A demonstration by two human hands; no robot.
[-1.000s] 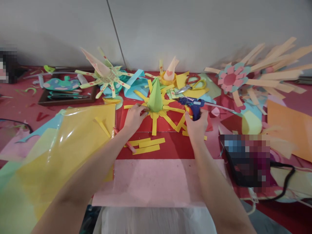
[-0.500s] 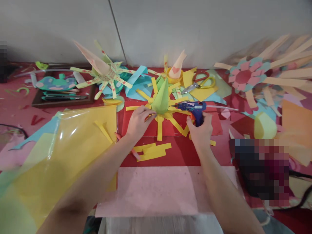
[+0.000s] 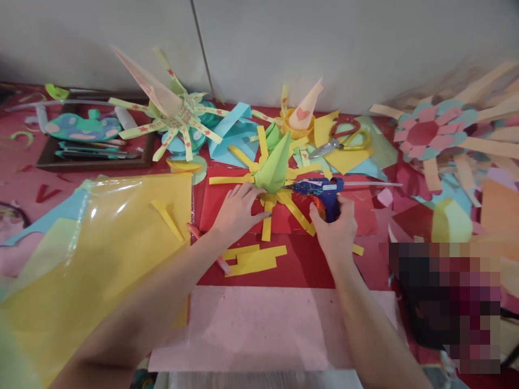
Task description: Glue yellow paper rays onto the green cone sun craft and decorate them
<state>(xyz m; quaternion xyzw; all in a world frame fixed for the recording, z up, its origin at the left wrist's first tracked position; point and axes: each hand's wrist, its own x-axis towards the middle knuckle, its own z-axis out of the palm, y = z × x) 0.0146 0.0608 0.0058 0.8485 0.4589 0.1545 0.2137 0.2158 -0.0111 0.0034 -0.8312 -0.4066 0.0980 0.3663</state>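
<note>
A green paper cone (image 3: 274,165) stands in the centre of a ring of yellow paper strips (image 3: 298,212) over a red sheet. My left hand (image 3: 239,212) lies at the near left side of the cone, thumb apart from the fingers; its fingertips touch the lower edge of the paper piece, and I cannot make out a grip. My right hand (image 3: 334,224) is wrapped round the handle of a blue glue gun (image 3: 320,187). The gun's nozzle points left, at the base of the cone. A clear glue stick sticks out of its back.
Loose yellow strips (image 3: 257,259) lie nearer me, above a pink sheet (image 3: 259,324). Yellow-handled scissors (image 3: 354,140) and two cone crafts stand behind. A tool tray (image 3: 95,162) is back left, a paper flower (image 3: 421,133) back right, a blurred dark object front right.
My left hand has moved slightly nearer me, with its thumb more spread. The glue gun stays at the cone's base, its nozzle a little lower. The camera view has shifted a little.
</note>
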